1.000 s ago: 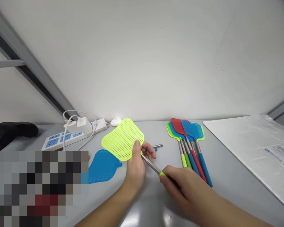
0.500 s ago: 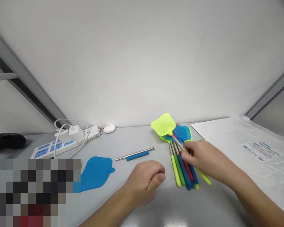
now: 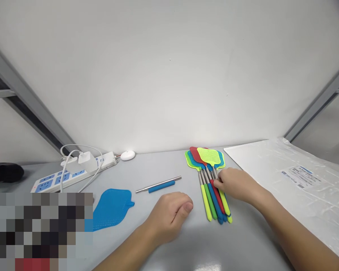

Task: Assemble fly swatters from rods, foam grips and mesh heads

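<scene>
My right hand (image 3: 237, 184) pinches the shaft of a yellow fly swatter (image 3: 210, 156), which lies on top of a pile of fly swatters. Beneath it show a red swatter head (image 3: 196, 153), with green and blue ones fanned out and several coloured handles pointing toward me. My left hand (image 3: 171, 215) rests on the table as a loose fist, with nothing visible in it. Beyond it a metal rod (image 3: 143, 189) lies alongside a blue handle sleeve (image 3: 161, 186). Further left is a loose blue swatter head (image 3: 114, 207), its left end covered by a blurred patch.
A white power strip (image 3: 73, 175) with plugged-in chargers and cables stands at the back left, near a white oval case (image 3: 127, 155). On the right lies a plastic-wrapped white board (image 3: 265, 165) with a label. A wall rises behind the grey table (image 3: 214, 248).
The yellow fly swatter has come down from a raised, slanted position onto the pile, in line with the others. My right hand lowered it. My left hand stays in a fist.
</scene>
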Available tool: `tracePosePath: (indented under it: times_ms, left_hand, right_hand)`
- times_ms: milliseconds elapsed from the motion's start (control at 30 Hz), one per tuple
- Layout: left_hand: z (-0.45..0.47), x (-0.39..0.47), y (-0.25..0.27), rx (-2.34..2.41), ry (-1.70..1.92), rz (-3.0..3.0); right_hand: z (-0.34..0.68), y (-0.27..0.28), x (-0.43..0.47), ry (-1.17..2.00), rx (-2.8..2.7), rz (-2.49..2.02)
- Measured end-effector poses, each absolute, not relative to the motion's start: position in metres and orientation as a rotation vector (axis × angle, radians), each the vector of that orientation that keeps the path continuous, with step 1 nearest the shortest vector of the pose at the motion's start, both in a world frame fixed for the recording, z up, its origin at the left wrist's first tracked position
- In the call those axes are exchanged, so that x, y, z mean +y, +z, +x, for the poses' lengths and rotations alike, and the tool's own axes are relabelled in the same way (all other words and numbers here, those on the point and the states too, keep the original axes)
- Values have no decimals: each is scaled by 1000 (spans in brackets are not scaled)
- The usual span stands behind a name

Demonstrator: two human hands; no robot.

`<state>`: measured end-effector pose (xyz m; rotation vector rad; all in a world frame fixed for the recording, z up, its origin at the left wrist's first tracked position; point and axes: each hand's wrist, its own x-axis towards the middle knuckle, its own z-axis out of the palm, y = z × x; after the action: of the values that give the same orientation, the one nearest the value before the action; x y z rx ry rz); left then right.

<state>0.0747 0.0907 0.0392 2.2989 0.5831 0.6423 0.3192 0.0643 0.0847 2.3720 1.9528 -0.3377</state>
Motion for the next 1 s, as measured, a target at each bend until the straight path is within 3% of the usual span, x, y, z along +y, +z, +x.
tracePosePath:
  times_ms: [600,1000]
  left_hand:
    - [80,88,41,711,670,2159]
    - [80,86,46,704,660,2296]
  right_hand:
    - [341,76,74,-675,2067,2287]
    - [342,80,71,-670,2054,2350]
